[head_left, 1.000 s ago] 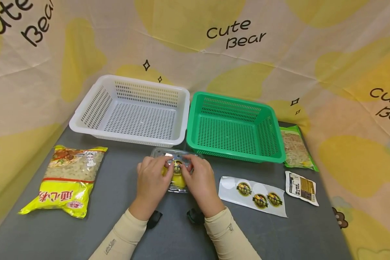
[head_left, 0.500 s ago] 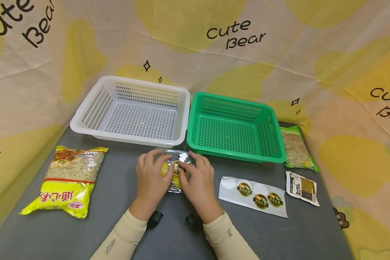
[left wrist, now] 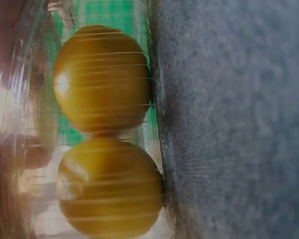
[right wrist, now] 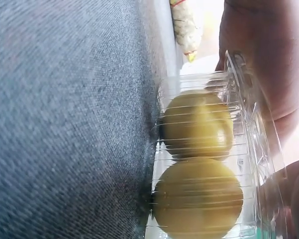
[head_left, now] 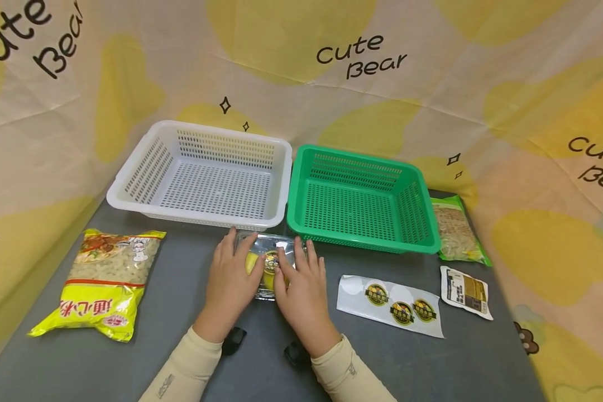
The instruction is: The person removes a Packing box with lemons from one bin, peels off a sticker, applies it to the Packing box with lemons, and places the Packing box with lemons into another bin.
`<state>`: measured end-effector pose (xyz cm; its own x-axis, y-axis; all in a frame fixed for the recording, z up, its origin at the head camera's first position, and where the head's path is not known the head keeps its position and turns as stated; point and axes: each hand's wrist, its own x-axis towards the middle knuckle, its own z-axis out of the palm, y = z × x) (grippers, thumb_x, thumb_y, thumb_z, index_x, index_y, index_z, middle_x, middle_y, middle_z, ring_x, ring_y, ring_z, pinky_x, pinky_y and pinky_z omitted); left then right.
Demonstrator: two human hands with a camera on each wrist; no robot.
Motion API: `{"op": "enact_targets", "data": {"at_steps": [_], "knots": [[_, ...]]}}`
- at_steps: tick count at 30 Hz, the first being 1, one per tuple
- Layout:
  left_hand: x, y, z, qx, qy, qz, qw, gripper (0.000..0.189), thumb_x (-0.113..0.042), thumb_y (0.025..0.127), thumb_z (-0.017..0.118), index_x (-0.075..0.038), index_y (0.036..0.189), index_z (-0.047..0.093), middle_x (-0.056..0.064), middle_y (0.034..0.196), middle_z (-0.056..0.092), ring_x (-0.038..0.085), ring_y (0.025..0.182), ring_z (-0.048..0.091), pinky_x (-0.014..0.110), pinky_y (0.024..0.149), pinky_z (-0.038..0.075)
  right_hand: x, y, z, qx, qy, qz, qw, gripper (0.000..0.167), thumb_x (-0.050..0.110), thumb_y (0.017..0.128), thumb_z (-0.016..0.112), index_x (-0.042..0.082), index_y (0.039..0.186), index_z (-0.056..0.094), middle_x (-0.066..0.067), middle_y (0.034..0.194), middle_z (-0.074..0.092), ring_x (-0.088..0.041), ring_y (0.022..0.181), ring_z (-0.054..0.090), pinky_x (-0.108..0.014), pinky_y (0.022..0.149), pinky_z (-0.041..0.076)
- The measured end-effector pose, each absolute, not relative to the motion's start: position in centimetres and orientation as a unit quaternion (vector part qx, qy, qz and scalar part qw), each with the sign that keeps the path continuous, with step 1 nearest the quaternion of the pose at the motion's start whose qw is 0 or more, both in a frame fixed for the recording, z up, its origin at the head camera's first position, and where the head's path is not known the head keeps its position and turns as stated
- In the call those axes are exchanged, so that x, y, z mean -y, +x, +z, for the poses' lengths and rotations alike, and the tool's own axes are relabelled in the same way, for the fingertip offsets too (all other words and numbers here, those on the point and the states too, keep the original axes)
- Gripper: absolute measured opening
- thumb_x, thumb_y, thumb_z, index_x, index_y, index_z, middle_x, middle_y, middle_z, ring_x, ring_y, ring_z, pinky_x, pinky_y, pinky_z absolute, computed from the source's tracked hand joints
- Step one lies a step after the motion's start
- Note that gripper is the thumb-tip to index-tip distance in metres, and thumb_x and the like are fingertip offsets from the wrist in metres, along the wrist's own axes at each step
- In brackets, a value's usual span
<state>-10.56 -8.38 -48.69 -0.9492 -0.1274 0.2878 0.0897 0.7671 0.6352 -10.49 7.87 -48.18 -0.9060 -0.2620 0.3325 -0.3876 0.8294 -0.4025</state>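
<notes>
A clear plastic clamshell box (head_left: 276, 243) lies on the grey table between both hands, just in front of the baskets. Inside it are round yellow fruits (left wrist: 102, 82), seen through the ribbed wall in both wrist views. On the lid sits a round black-and-gold sticker (head_left: 271, 261). My left hand (head_left: 229, 282) rests over the box's left side, fingers straight and pointing forward. Over the right side lies my right hand (head_left: 304, 293), its fingers also extended, with the index finger and thumb near the sticker. Neither hand curls round the box.
Behind stand a white basket (head_left: 201, 215) and a green basket (head_left: 362, 241), side by side. A sticker sheet (head_left: 352, 301) and a small pouch (head_left: 466, 292) lie right. One pasta bag (head_left: 108, 279) lies left; another food bag (head_left: 457, 229) is beside the green basket.
The fingers of both hands, bent over the lid around the sticker before, have straightened and flattened onto the box's sides. The box and its sticker stay in about the same place.
</notes>
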Motion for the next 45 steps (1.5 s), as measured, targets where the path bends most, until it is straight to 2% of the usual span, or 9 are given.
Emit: {"op": "enact_targets", "data": {"at_steps": [5, 21, 36, 45], "knots": [[8.48, -10.58, -48.54, 0.929, 0.028, -0.349, 0.118, 0.061, -0.029, 0.102, 0.069, -0.006, 0.156, 0.053, 0.032, 0.165, 0.031, 0.056, 0.146, 0.035, 0.076, 0.110, 0.033, -7.70, -10.31, -48.10, 0.955, 0.161, 0.224, 0.108, 0.043, 0.028, 0.106, 0.062, 0.013, 0.146, 0.067, -0.019, 0.165, 0.040, -0.044, 0.156, 0.027, -0.073, 0.116, 0.028], [8.33, -10.66, -48.27, 0.928, 0.051, -0.359, 0.083, 0.063, -0.031, 0.103, 0.066, -0.011, 0.160, 0.047, 0.026, 0.168, 0.028, 0.056, 0.142, 0.041, 0.076, 0.104, 0.040, -7.59, -10.12, -48.15, 0.964, 0.158, 0.192, 0.090, 0.048, 0.032, 0.109, 0.054, 0.012, 0.152, 0.060, -0.018, 0.168, 0.035, -0.043, 0.159, 0.017, -0.073, 0.117, 0.025], [8.26, -10.62, -48.27, 0.925, 0.057, -0.367, 0.082, 0.062, -0.030, 0.104, 0.065, -0.009, 0.159, 0.048, 0.026, 0.168, 0.028, 0.059, 0.136, 0.047, 0.076, 0.100, 0.043, -7.48, -10.25, -48.56, 0.968, 0.159, 0.174, 0.090, 0.051, 0.031, 0.109, 0.053, 0.010, 0.155, 0.056, -0.019, 0.168, 0.035, -0.046, 0.157, 0.022, -0.072, 0.117, 0.027], [8.17, -10.54, -48.20, 0.925, 0.046, -0.362, 0.102, 0.060, -0.026, 0.104, 0.065, -0.007, 0.158, 0.049, 0.029, 0.166, 0.030, 0.061, 0.132, 0.050, 0.077, 0.098, 0.043, -7.53, -10.18, -48.52, 0.967, 0.161, 0.176, 0.090, 0.052, 0.034, 0.110, 0.052, 0.010, 0.155, 0.055, -0.018, 0.169, 0.034, -0.045, 0.158, 0.022, -0.072, 0.117, 0.027]]}}
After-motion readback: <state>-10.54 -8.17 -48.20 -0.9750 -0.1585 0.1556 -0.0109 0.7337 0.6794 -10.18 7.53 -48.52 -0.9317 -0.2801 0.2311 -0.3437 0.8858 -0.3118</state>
